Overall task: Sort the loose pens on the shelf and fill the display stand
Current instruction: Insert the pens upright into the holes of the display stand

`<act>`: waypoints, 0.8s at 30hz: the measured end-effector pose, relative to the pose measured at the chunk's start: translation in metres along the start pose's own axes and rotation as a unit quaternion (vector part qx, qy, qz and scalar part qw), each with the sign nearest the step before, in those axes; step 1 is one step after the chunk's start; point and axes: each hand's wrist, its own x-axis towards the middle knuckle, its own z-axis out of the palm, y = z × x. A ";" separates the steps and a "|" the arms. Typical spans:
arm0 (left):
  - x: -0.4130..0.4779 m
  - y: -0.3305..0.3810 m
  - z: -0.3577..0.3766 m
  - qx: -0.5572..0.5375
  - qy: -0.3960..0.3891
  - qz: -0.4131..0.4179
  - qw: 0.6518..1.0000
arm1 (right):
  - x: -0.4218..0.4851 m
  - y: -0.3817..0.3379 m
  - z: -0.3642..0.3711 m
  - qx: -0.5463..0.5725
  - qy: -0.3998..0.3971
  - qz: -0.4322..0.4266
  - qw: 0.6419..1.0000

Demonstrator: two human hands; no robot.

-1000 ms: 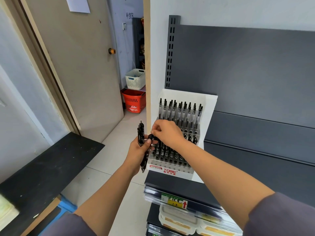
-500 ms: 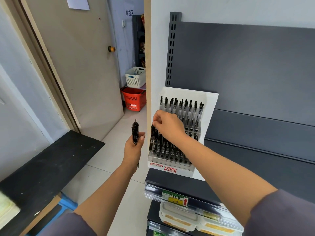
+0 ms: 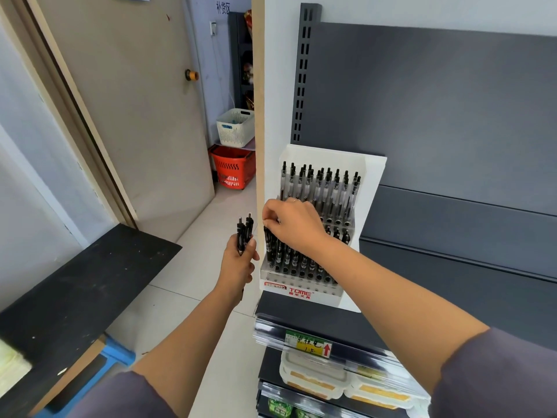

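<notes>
Pens point(image 3: 319, 188) partly hidden behind right hand point(image 3: 294, 224)

Grey-purple sleeves point(image 3: 497, 375) pushed above the elbows leave both forearms bare; a thin ring point(image 3: 296, 200) circles one finger.

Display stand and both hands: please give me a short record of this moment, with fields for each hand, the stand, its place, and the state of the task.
left hand: shut on a small bundle of black pens, held upright beside the stand
right hand: fingertips pinch the top of a pen at the left end of the stand's lower rows
display stand: white, tiered, marked TOME; upper rows full, front row of holes still empty
place: on a dark shelf against a grey back panel
task state: filling not yet finished
</notes>
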 end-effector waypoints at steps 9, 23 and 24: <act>0.000 -0.008 -0.003 -0.039 0.021 -0.012 0.999 | -0.002 0.008 0.026 -0.071 -0.014 0.051 0.996; -0.007 0.003 0.009 -0.037 -0.021 0.037 0.998 | -0.004 0.010 0.007 0.177 -0.016 0.060 0.982; -0.008 0.004 0.012 -0.041 -0.035 0.042 0.998 | -0.005 0.011 0.004 0.213 -0.011 0.074 0.974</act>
